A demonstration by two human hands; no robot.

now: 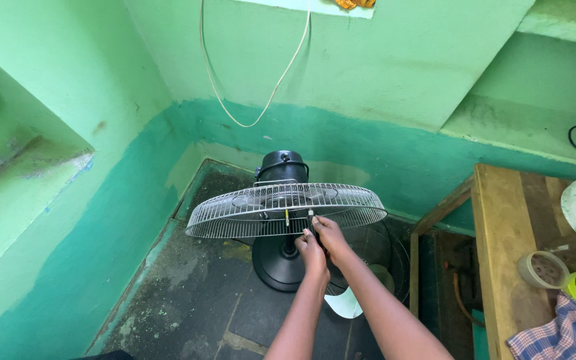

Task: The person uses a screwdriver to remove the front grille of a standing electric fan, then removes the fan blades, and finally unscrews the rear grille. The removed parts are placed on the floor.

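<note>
Both hands meet at the near rim of the wire fan guard. The left hand and right hand have their fingers closed on a small clip there. Best to keep the guard level and pinch squarely, so the rim does not twist.

A black pedestal fan stands on the dark floor in the corner of the green room, on a round black base. Its rounded black motor housing sits at the far side, behind the silver wire guard. The guard is a wide, round grille of thin radial wires, tilted nearly flat, so it shows as a shallow ellipse.
</note>
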